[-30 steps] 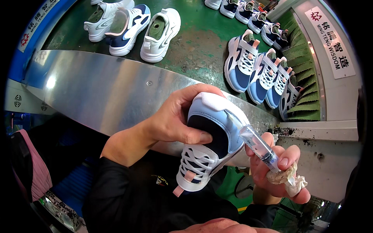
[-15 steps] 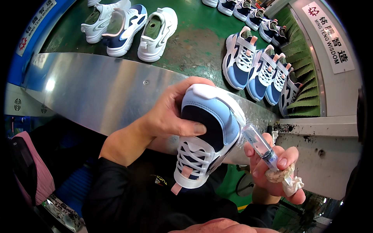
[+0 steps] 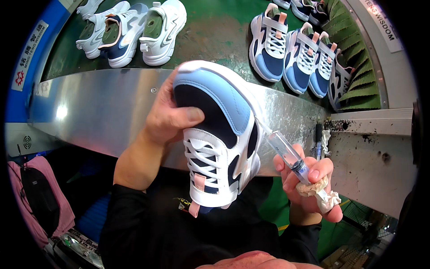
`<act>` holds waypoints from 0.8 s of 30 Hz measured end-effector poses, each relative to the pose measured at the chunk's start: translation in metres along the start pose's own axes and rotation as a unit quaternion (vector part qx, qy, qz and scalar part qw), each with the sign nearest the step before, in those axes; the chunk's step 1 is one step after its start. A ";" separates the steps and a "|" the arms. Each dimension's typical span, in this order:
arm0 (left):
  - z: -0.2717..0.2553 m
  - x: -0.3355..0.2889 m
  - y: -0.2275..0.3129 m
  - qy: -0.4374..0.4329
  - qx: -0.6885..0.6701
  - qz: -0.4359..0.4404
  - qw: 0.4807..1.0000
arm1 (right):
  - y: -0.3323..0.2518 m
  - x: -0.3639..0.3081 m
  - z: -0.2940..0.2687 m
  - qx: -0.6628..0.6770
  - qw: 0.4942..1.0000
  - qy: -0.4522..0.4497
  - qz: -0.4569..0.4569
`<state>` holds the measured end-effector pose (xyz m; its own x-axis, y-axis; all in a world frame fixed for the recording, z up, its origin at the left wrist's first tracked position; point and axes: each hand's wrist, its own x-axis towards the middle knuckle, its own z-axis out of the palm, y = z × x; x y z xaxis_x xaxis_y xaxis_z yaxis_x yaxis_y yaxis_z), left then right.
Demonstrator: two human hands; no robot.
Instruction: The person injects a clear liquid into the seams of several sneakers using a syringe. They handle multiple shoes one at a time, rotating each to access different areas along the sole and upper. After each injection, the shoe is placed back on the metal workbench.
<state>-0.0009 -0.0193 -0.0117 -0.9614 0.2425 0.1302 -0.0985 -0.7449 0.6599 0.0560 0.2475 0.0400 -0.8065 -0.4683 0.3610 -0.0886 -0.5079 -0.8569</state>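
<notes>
My left hand grips a sneaker by its toe end, thumb pressed on the dark upper and fingers hidden behind the sole. The sneaker is white, navy and light blue with white laces and pink tabs; its toe points up and away from me. In my right hand is a clear syringe, held between thumb and fingers. Its thin tip meets the sneaker's side where the upper joins the white sole; I cannot tell whether it touches. Crumpled whitish material clings round the syringe's plunger end.
Beyond the metal ledge, a green surface carries white sneakers at left and navy-blue sneakers at right. Green flaps hang beside them. A dark pen stands by the machine's wall. Pink cloth lies left.
The sneaker has moved up and left in view, with its side turned more toward the syringe. The syringe tip now lies along the sole's edge. My left hand keeps its grip.
</notes>
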 end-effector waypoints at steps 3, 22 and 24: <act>-0.002 0.003 -0.003 0.021 0.022 0.003 1.000 | 0.008 -0.006 -0.006 0.012 1.000 0.000 -0.007; -0.026 0.019 -0.007 0.001 -0.063 -0.052 0.997 | 0.037 -0.046 -0.024 0.051 0.999 0.006 0.015; -0.027 0.020 -0.009 -0.007 -0.077 -0.054 0.996 | 0.039 -0.052 -0.023 0.061 0.998 0.009 0.016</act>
<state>-0.0261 -0.0247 -0.0350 -0.9392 0.3348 0.0762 -0.2408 -0.8003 0.5491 0.0813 0.2694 -0.0206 -0.8179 -0.4738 0.3264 0.0085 -0.5772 -0.8165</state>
